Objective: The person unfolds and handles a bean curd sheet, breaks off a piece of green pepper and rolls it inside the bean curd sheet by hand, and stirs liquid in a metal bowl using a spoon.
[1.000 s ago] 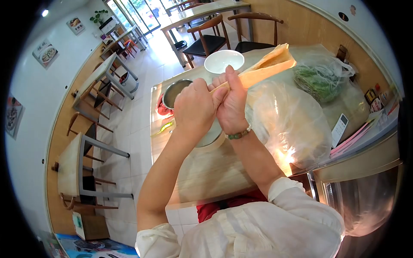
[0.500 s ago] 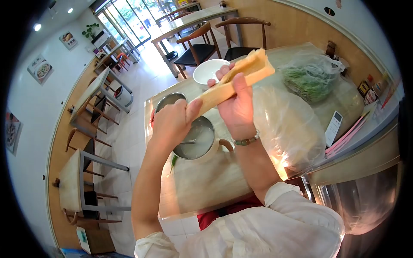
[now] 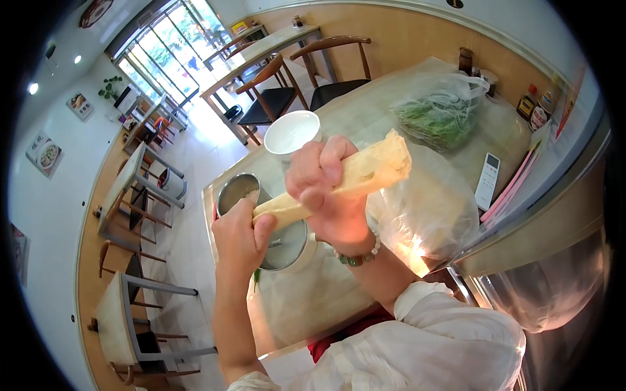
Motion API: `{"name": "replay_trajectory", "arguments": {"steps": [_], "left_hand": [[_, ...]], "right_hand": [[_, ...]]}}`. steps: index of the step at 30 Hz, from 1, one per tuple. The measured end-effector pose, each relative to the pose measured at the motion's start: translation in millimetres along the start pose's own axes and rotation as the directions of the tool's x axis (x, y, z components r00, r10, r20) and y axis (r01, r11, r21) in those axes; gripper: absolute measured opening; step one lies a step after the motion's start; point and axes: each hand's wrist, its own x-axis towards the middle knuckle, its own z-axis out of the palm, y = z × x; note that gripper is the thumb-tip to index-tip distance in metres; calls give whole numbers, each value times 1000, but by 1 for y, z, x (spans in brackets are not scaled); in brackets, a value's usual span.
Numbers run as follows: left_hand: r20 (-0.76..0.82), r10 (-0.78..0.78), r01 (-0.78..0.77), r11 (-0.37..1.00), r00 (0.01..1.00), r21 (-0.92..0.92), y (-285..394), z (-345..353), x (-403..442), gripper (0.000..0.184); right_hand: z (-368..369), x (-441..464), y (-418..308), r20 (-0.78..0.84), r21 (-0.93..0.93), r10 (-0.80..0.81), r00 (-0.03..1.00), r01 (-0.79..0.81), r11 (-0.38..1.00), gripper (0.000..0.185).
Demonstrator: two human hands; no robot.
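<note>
A long, pale yellow roll of what looks like tofu skin (image 3: 375,166) slants up to the right above the table, its far end crumpled and partly open. My left hand (image 3: 240,236) grips its lower end, thumb on top. Around its middle are wrapped the fingers of my right hand (image 3: 329,186), with a beaded bracelet at the wrist. Beneath the hands stands a pot (image 3: 285,251) of cloudy liquid with a metal utensil in it, partly hidden. Beside my left hand is a metal bowl (image 3: 228,193) with something pale inside. A white bowl (image 3: 293,132) stands beyond my right hand.
A clear plastic bag (image 3: 437,208) with pale contents lies right of my hands. Behind it is a bag of green vegetables (image 3: 438,120). A remote control (image 3: 488,181), pink strips and sauce bottles (image 3: 527,102) line the right side. Chairs (image 3: 270,98) stand beyond the table (image 3: 306,306).
My right hand's fingers have closed over the roll, which lay across the palm before. The roll now looks narrower and more closed, and both hands sit slightly lower. The view has shifted.
</note>
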Motion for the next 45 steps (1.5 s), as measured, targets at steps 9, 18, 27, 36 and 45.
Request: {"name": "replay_trajectory", "arguments": {"steps": [9, 18, 27, 36, 45], "left_hand": [[-61, 74, -77, 996, 995, -55, -14, 8, -21, 60], [-220, 243, -276, 952, 945, -133, -3, 1, -32, 60], [-238, 114, -177, 949, 965, -262, 1, 13, -37, 59], [-319, 255, -348, 894, 913, -281, -22, 1, -26, 23], [-453, 156, -343, 865, 878, -367, -1, 5, -23, 17]], "right_hand": [[19, -11, -18, 80, -132, -91, 993, 101, 986, 46], [47, -32, -42, 596, -192, -80, 799, 238, 952, 13], [80, -49, -24, 443, -183, -344, 828, 459, 869, 26], [78, -32, -2, 458, -167, -283, 843, 394, 904, 14], [79, -29, 6, 436, -3, -474, 765, 528, 849, 13]]}}
